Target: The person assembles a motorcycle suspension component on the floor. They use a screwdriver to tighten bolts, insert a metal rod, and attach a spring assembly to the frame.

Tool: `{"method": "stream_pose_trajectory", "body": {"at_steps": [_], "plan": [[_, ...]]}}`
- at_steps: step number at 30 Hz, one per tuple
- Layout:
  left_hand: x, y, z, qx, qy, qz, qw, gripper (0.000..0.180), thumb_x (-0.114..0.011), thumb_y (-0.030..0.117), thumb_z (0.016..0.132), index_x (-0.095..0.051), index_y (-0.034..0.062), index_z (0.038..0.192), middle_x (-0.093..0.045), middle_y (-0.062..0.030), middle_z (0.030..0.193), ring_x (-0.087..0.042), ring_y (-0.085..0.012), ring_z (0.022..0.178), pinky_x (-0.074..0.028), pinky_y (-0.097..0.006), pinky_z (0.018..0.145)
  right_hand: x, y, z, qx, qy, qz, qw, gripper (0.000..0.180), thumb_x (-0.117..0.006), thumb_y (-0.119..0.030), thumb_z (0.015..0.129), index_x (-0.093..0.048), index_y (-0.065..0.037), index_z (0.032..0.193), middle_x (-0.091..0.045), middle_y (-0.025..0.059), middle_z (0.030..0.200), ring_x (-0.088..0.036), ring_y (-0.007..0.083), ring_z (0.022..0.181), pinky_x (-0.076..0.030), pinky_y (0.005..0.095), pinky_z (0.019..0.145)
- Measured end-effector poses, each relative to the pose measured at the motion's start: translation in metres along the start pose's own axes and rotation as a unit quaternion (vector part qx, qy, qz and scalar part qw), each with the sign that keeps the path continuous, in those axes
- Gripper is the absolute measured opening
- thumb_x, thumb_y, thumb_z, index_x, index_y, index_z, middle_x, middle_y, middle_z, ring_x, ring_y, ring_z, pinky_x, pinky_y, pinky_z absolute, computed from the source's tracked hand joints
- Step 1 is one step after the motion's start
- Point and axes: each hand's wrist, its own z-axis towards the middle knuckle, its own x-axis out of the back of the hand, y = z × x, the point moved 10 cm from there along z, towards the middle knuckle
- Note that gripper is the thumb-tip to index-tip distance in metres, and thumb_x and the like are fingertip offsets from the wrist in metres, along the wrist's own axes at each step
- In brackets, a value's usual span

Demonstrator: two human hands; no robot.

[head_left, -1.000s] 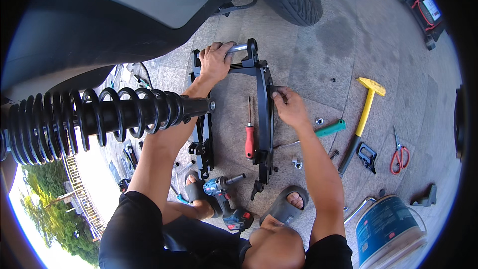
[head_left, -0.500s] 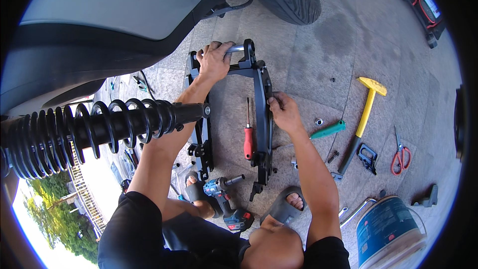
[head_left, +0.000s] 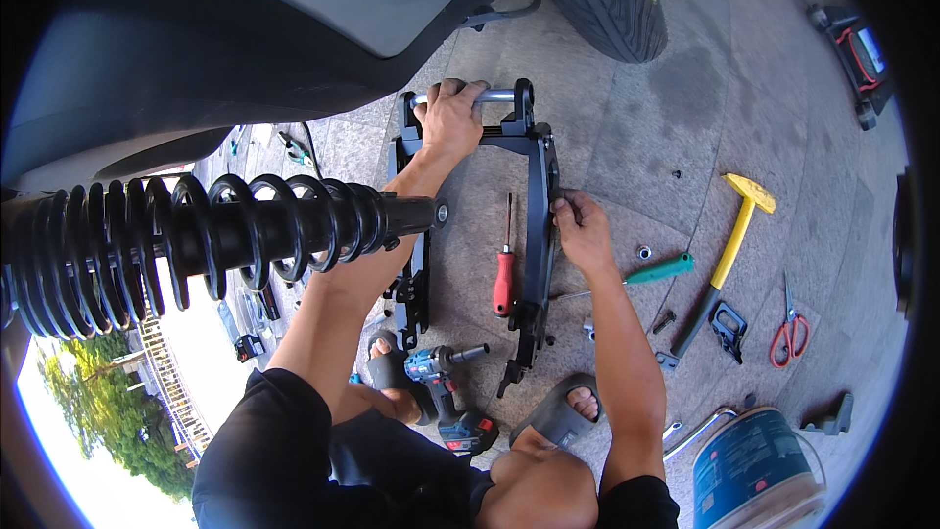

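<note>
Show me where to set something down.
Bare floor lies between the tyre and the hammer, save one small dark part; a narrow strip left of the red screwdriver, inside the black frame, too. Crowded: from right hand to scissors, and around the drill.

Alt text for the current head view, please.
A person's left hand grips the silver bar of a black frame; the right hand touches the frame's right side. A red-handled screwdriver lies between its arms, a yellow hammer to the right.

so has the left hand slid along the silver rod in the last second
No: judged against the black frame, the left hand covers about the same stretch of the silver rod.
</note>
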Motion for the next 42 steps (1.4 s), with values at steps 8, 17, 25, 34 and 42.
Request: {"method": "stream_pose_trajectory", "body": {"at_steps": [8, 17, 25, 34, 42], "plan": [[0.005, 0.001, -0.003, -0.009, 0.032, -0.044, 0.998, 0.039, -0.062, 0.010, 0.079, -0.064, 0.0206, 0.117, -0.054, -0.0068, 0.116, -0.045, -0.0322, 0.113, -0.039, -0.050, 0.091, 0.002, 0.000, -0.004, -0.008, 0.006, -0.016, 1.000, 0.021, -0.056, -0.018, 0.091, -0.063, 0.001, 0.097, -0.064, 0.0116, 0.078, -0.062, 0.0202, 0.072, -0.048, 0.0312, 0.067], [0.006, 0.002, -0.003, -0.002, 0.037, -0.031, 0.999, 0.039, -0.063, 0.010, 0.079, -0.065, 0.0204, 0.116, -0.054, -0.0076, 0.116, -0.045, -0.0328, 0.113, -0.039, -0.050, 0.091, 0.004, 0.000, -0.004, -0.014, 0.007, -0.034, 0.999, 0.023, -0.057, -0.019, 0.090, -0.065, 0.000, 0.098, -0.067, 0.0185, 0.084, -0.067, 0.0291, 0.080, -0.050, 0.0359, 0.073], [0.005, 0.001, -0.004, -0.008, 0.043, -0.046, 0.998, 0.039, -0.063, 0.010, 0.079, -0.064, 0.0208, 0.117, -0.054, -0.0088, 0.116, -0.046, -0.0340, 0.111, -0.039, -0.049, 0.090, 0.004, -0.002, -0.004, -0.028, 0.009, -0.046, 0.998, 0.023, -0.056, -0.019, 0.089, -0.065, 0.000, 0.099, -0.067, 0.0209, 0.087, -0.067, 0.0328, 0.084, -0.050, 0.0374, 0.075], [0.005, 0.001, -0.003, 0.006, 0.021, -0.052, 0.998, 0.036, -0.060, 0.011, 0.082, -0.064, 0.0201, 0.116, -0.056, -0.0092, 0.117, -0.046, -0.0340, 0.115, -0.039, -0.047, 0.094, 0.001, -0.002, -0.003, -0.036, -0.001, -0.036, 0.999, 0.025, -0.055, -0.019, 0.091, -0.064, 0.001, 0.102, -0.067, 0.0201, 0.090, -0.067, 0.0295, 0.085, -0.050, 0.0357, 0.076], [0.008, 0.002, -0.005, -0.013, 0.043, -0.065, 0.997, 0.037, -0.062, 0.011, 0.079, -0.066, 0.0210, 0.115, -0.054, -0.0074, 0.115, -0.045, -0.0324, 0.112, -0.038, -0.049, 0.091, 0.002, -0.005, -0.002, -0.019, 0.008, -0.042, 0.999, 0.024, -0.056, -0.019, 0.090, -0.064, 0.001, 0.099, -0.067, 0.0197, 0.086, -0.067, 0.0289, 0.081, -0.050, 0.0355, 0.074]]}}
